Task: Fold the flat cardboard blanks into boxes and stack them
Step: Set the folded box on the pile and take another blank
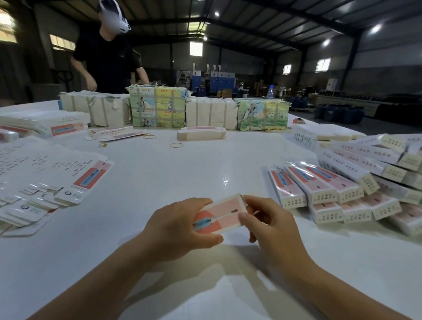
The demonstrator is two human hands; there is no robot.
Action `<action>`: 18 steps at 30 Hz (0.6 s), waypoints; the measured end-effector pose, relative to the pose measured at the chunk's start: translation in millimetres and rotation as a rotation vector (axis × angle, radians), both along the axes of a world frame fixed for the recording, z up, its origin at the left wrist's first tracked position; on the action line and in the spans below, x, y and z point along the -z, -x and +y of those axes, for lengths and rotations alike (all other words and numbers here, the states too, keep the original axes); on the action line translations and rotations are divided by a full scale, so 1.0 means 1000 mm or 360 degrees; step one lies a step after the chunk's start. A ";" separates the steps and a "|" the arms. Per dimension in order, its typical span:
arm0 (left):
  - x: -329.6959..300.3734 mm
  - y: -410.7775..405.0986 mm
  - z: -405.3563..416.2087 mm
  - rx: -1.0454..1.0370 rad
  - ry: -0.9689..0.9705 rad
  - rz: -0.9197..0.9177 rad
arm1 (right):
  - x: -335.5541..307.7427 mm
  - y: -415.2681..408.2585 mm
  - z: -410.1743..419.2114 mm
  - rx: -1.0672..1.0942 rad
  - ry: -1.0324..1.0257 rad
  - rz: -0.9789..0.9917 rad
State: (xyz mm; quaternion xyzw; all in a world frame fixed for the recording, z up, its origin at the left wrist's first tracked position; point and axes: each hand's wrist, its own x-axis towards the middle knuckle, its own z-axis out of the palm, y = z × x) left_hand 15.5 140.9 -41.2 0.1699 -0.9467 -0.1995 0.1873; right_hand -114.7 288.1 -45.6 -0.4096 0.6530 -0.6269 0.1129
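Head view: left hand point(178, 226) grips the box point(217, 216) at its seven-o'clock end, right hand point(267, 225) pinches its one-o'clock end; its long axis points toward the stack point(339, 190) at two o'clock, nearer the right hand.

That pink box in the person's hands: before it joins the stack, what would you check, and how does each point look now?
1. Left hand grips the box: ok.
2. Right hand holds its far end: ok.
3. End flap tucked shut: cannot tell, fingers cover it.
4. Box squared up, not flat: cannot tell, only its top face shows.
5. Stack of folded boxes on the right within easy reach: ok, likely.
6. Flat blanks ready on the left for the next one: ok.
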 end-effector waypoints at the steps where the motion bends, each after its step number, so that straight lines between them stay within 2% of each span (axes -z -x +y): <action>1: 0.000 0.001 0.001 -0.0006 0.0002 0.0012 | -0.001 -0.001 0.000 -0.0005 0.0025 0.0028; 9: 0.000 0.010 0.011 -0.0119 0.0087 0.0027 | -0.007 0.000 -0.001 -0.0001 -0.0065 0.0256; 12: -0.004 0.010 0.011 -0.0138 0.0049 0.0062 | -0.011 0.006 0.000 0.0346 -0.0127 0.0356; 13: -0.006 0.009 0.012 -0.0151 0.0040 0.0082 | -0.012 0.010 -0.001 0.0393 -0.0142 0.0186; 14: -0.007 0.010 0.013 -0.0159 0.0038 0.0094 | -0.014 0.011 -0.002 0.0315 -0.0119 -0.0162; 16: -0.007 0.011 0.015 -0.0144 0.0029 0.0090 | -0.016 0.012 -0.003 -0.0171 0.0090 -0.0999; 17: -0.006 0.011 0.017 -0.0126 0.0014 0.0076 | -0.017 0.011 -0.004 -0.0398 0.0185 -0.1244; 18: -0.005 0.012 0.018 -0.0110 -0.0011 0.0060 | -0.016 0.012 -0.005 -0.0511 0.0218 -0.1286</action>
